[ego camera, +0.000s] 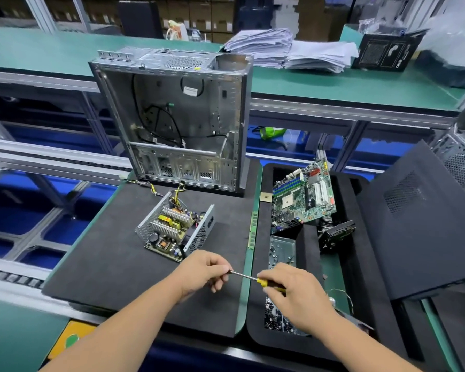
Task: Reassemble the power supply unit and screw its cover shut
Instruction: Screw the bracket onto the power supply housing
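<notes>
- Desk [86,264]: green surface, carrying two black foam mats side by side, the left one bearing the work, the right one with cut-out compartments.
- Computer case [177,116]: bare metal tower, upright at the far edge of the left mat, side open toward the camera, black cables loose inside.
- Black side panel [419,226]: leaning tilted at the right of the compartment mat.
- Paper stacks [287,49]: piled on the rear green shelf, behind the case.
- Motherboard [304,200]: green board, propped at an angle in the upper compartment of the right mat.
- Power supply unit [175,226]: on the left mat, in front of the case and just beyond the hands; cover off, heat sinks, coils and capacitors exposed, yellow and black wires trailing from its far end.
- Memory stick [252,229]: narrow green strip lying along the gap between the two mats.
- Right hand [295,296]: fingers curled round the yellow-and-black handle of the screwdriver [249,277].
- Left hand [207,269]: fingertips pinching the tip end of the screwdriver shaft; whether a screw sits at the tip cannot be told.
</notes>
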